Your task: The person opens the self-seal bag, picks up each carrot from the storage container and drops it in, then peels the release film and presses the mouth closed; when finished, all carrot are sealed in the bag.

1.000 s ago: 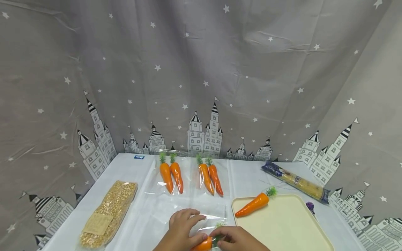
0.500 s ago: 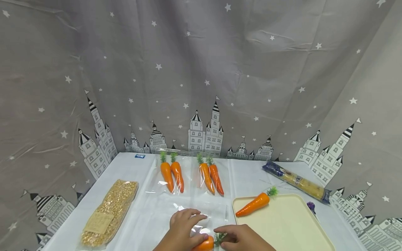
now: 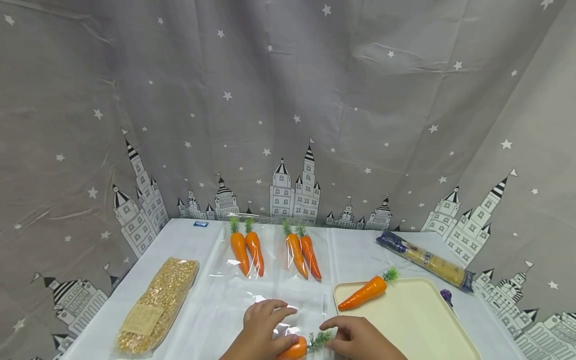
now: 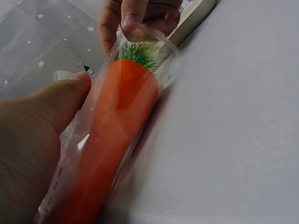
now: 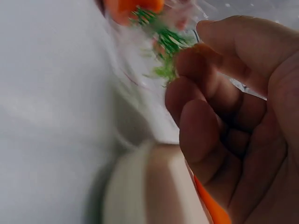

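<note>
Head view: at the bottom centre of the frame I am seeing the left hand (image 3: 263,325) curling round a carrot (image 3: 293,349) that is lying in a clear bag (image 3: 302,311) on the counter (image 3: 189,245). The right hand (image 3: 360,339) is pinching the bag mouth beside the green leaves (image 3: 320,339), just left of the tray (image 3: 414,325).

Left wrist view: the thumb (image 4: 60,100) is pressing the film against the carrot (image 4: 117,135), which is filling the middle of the frame, while the right hand's fingers (image 4: 135,14) are holding the bag rim at the top.

Right wrist view: it is blurring, but the curled fingers (image 5: 205,116) are nipping the film next to the leaves (image 5: 163,42) in the upper middle.

I am judging the carrot light, stiff and smooth, likely plastic; the film is thin and slippery, so the body is the safest hold, not the soft leaves.
</note>
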The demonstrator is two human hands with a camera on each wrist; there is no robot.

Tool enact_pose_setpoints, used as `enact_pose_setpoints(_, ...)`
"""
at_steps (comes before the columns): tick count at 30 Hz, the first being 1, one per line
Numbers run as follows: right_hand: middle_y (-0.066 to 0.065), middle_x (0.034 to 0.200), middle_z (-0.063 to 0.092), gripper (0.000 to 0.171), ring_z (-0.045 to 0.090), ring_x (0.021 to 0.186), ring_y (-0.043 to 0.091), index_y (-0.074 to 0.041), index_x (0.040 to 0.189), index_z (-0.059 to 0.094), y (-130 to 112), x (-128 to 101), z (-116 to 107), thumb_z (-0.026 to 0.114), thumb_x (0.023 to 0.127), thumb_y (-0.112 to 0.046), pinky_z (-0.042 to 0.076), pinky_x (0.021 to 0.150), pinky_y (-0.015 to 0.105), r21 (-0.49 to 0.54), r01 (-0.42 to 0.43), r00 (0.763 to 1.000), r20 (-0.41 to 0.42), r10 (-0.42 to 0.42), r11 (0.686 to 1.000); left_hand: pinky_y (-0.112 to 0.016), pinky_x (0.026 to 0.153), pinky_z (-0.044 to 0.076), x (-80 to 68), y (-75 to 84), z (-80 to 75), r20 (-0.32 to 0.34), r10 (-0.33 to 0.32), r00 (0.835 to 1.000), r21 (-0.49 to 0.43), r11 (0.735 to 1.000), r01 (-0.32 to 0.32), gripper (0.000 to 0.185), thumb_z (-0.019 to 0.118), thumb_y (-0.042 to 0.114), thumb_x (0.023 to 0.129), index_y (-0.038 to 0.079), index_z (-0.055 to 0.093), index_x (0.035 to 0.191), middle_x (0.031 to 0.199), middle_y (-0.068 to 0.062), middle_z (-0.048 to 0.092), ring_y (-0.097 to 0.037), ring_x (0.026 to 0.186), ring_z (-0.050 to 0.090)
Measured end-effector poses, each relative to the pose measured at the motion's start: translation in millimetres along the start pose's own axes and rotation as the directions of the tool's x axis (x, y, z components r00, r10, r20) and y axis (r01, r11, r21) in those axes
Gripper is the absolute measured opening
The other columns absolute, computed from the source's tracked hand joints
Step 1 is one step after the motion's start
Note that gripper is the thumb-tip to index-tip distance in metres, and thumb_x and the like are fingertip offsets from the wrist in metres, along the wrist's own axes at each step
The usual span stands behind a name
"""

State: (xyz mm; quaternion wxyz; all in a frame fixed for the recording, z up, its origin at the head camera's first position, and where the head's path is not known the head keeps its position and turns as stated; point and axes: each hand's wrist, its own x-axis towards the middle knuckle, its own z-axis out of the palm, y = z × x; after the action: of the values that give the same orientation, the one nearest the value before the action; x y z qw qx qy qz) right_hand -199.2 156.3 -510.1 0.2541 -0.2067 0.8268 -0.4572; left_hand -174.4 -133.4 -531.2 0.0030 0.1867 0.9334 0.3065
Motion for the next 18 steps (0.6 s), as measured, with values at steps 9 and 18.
enact_pose_setpoints(9, -0.002, 0.080, 0.065, 0.030, 0.058, 0.066, 0.012, -0.011, 0.124, 0.072, 7.4, -11.9, -23.8, 0.074, 0.097, -0.023, 0.048, 0.057, 0.025, -0.052, -0.001, 0.983, -0.184, -0.008, 0.999, -0.075, 0.108, 0.030, -1.1, 0.1, -0.5, 0.021, -0.012, 1.000, -0.039, 0.999, 0.012, 0.054, 0.070, 0.066, 0.090, 0.036, 0.067, 0.134, 0.137, 0.003, 0.059, -0.032, 0.128, 0.050)
enact_pose_setpoints(18, -0.003, 0.089, 0.066, 0.031, 0.061, 0.076, 0.006, -0.009, 0.121, 0.072, 17.4, -20.7, -54.6, 0.078, 0.094, -0.021, 0.053, 0.066, 0.024, -0.170, -0.059, 0.932, -0.362, -0.006, 0.984, -0.074, 0.107, 0.030, -1.2, 0.5, -0.4, -0.009, 0.007, 1.000, -0.021, 1.000, -0.008, 0.052, 0.071, 0.064, 0.091, 0.034, 0.067, 0.134, 0.137, 0.004, 0.058, -0.032, 0.129, 0.050)
